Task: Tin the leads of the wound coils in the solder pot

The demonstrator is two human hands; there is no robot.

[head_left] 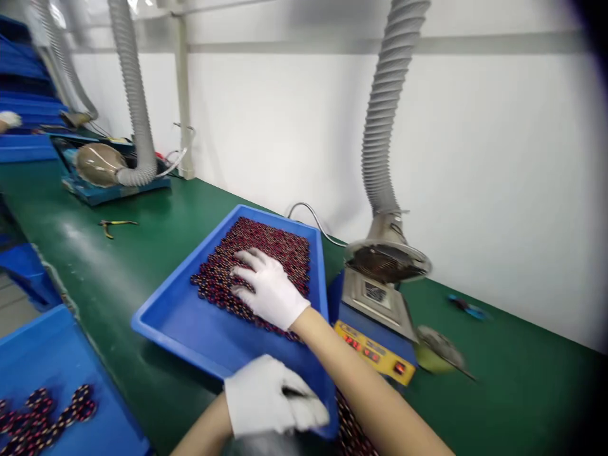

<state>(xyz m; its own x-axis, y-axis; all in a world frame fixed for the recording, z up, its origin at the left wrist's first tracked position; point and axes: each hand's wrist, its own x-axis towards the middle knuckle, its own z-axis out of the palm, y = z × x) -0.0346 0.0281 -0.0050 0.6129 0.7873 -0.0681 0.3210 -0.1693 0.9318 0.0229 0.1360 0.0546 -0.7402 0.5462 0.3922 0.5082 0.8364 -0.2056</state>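
Note:
My right hand [270, 289], in a white glove, lies palm down with fingers spread on a packed layer of small dark round parts [285, 244] with reddish and copper-coloured spots. These parts fill the far portion of a blue plastic tray [185, 329] standing at an angle on the bench. At the tray's near edge is my gloved left hand [270, 396], its fingers bent over the rim. The fingertips are blurred, and the rim under them is hidden. More such parts [351, 424] show below my right forearm.
A heating unit with yellow panel [375, 351] sits right of the tray, under an extractor hood [389, 259]. Left are pliers [116, 225], another hooded station [102, 164] and a blue tray [71, 342] with loose parts. A co-worker's gloved hand [9, 119] shows far left.

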